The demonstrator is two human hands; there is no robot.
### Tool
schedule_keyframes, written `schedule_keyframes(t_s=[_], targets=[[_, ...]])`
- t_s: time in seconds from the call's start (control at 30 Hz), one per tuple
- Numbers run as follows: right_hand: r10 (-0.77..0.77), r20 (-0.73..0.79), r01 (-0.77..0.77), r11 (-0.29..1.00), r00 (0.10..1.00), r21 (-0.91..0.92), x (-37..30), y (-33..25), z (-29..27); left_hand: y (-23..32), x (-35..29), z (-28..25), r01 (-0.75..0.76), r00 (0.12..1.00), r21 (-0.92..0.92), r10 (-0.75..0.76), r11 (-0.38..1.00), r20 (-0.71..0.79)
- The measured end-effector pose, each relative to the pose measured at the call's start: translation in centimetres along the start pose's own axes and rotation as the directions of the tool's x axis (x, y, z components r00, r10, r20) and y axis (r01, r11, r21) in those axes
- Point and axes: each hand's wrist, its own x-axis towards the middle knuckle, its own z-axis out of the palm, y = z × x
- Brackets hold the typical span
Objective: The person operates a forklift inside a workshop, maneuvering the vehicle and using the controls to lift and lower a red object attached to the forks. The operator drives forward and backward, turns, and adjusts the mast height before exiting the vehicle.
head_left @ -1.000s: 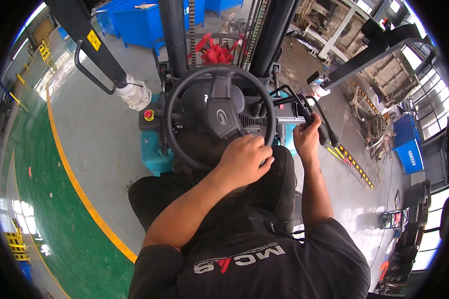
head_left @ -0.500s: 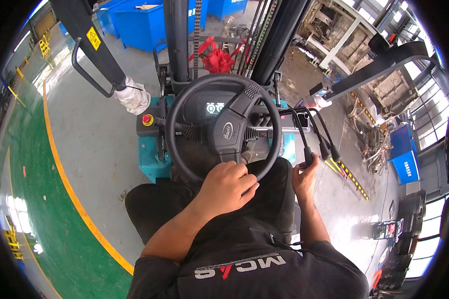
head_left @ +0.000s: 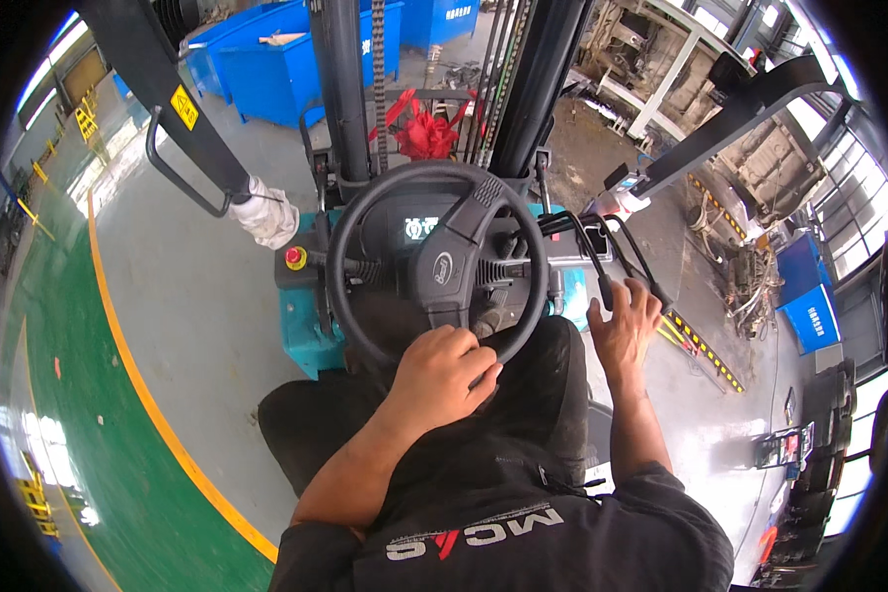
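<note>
- Left hand (head_left: 446,373) slid down the wheel (head_left: 338,264) over the last second, from lower right to the bottom. Fingers curled around the rim, so that side's got a hold.
- Wheel's turned too: the spoke that pointed straight up now leans right, so the screen (head_left: 421,230) shows.
- Right hand (head_left: 626,331) was pinching the near lever (head_left: 605,288) half a second ago; now those fingers are spread by the lever ends. Can't tell if they're touching.
- Wheel's right in front of the lap, thighs (head_left: 555,385) just beside the left hand, so it's tight there.
- More room between right hand and rim. Striped bar (head_left: 703,353) lies beyond the levers; mast (head_left: 343,99) stands ahead.
</note>
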Motion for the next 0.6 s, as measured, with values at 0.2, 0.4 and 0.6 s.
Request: schedule_keyframes(t_s=[0.2, 0.4, 0.6], targets=[[-0.101, -0.078, 0.093, 0.991, 0.992, -0.1, -3.3, 2.1, 3.0, -1.1, -0.6, -0.1, -0.003, 1.0, -0.015, 0.003, 1.0, 0.009], [-0.13, -0.038, 0.126, 0.989, 0.991, -0.083, -8.0, 4.8, 4.2, -1.3, -0.7, 0.3, -0.014, 1.0, 0.005, 0.014, 1.0, -0.007], [-0.202, -0.053, 0.202, 0.979, 0.978, -0.003, -1.9, 3.1, 3.3, -1.9, -0.6, 0.3, -0.014, 1.0, -0.001, 0.014, 1.0, -0.025]])
